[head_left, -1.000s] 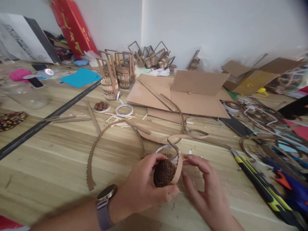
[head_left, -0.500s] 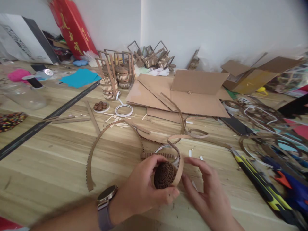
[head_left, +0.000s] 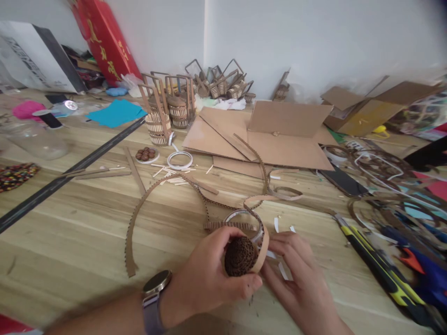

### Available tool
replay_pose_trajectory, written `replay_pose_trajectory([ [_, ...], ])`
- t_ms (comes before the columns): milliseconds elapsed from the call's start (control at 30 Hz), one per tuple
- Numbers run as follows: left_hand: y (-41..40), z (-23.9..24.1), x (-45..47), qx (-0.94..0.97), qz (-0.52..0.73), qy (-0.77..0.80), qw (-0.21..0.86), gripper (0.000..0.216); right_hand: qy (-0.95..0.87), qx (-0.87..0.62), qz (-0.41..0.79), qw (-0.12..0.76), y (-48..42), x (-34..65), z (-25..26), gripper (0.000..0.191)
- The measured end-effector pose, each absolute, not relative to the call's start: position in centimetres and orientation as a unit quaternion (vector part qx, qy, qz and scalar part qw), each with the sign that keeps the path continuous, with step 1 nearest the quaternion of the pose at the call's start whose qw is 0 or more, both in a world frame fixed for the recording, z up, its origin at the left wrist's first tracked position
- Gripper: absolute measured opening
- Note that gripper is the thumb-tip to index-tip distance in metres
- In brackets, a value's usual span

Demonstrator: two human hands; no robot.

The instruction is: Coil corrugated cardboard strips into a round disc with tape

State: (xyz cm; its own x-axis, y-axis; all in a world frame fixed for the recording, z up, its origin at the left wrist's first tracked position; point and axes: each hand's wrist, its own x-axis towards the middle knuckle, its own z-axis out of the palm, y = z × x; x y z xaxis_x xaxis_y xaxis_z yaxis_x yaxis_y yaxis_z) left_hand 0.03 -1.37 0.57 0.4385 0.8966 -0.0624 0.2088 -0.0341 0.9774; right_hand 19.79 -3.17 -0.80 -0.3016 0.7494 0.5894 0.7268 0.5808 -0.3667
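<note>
My left hand (head_left: 206, 279) is wrapped around a tightly coiled roll of corrugated cardboard strip (head_left: 240, 256), its dark fluted end facing me. My right hand (head_left: 296, 274) presses its fingers against the loose outer wrap of that strip on the roll's right side. The strip's free tail (head_left: 209, 200) runs away over the wooden table (head_left: 80, 223) in a long curve. A roll of white tape (head_left: 244, 217) lies just behind the coil. A watch (head_left: 155, 291) sits on my left wrist.
Flat cardboard sheets (head_left: 265, 139) lie behind, small cardboard baskets (head_left: 167, 111) beyond them. A long black ruler (head_left: 63, 179) crosses the left. A yellow-black knife (head_left: 377, 265) and scraps clutter the right. A tape ring (head_left: 179, 159) and a dish of brown beads (head_left: 146, 154) sit mid-table.
The coil has sunk slightly toward me. My right hand's fingers have drawn in from a spread pose and closed against the outer wrap.
</note>
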Motion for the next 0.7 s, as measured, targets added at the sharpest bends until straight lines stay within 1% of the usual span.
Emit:
replay_pose_trajectory([
  [167,-1.31,0.45,0.09,0.654,0.304,0.433,0.542,0.052,-0.813,-0.447,0.01,0.373,-3.13,19.8,-0.54,0.017],
  [367,-1.32,0.38,0.09,0.658,0.299,0.433,0.538,0.049,-0.823,-0.462,-0.03,0.329,-3.19,20.15,-0.89,0.016],
  [500,-1.37,0.17,0.07,0.674,0.295,0.423,0.529,0.054,-0.828,-0.467,-0.058,0.306,-3.24,20.28,-1.0,0.012],
  [600,-1.39,0.0,0.09,0.682,0.291,0.421,0.523,0.055,-0.831,-0.475,-0.069,0.281,-3.25,20.31,-1.13,0.01],
  [700,-1.4,-0.06,0.12,0.692,0.289,0.414,0.517,0.054,-0.83,-0.484,-0.069,0.269,-3.22,20.43,-1.4,0.011],
])
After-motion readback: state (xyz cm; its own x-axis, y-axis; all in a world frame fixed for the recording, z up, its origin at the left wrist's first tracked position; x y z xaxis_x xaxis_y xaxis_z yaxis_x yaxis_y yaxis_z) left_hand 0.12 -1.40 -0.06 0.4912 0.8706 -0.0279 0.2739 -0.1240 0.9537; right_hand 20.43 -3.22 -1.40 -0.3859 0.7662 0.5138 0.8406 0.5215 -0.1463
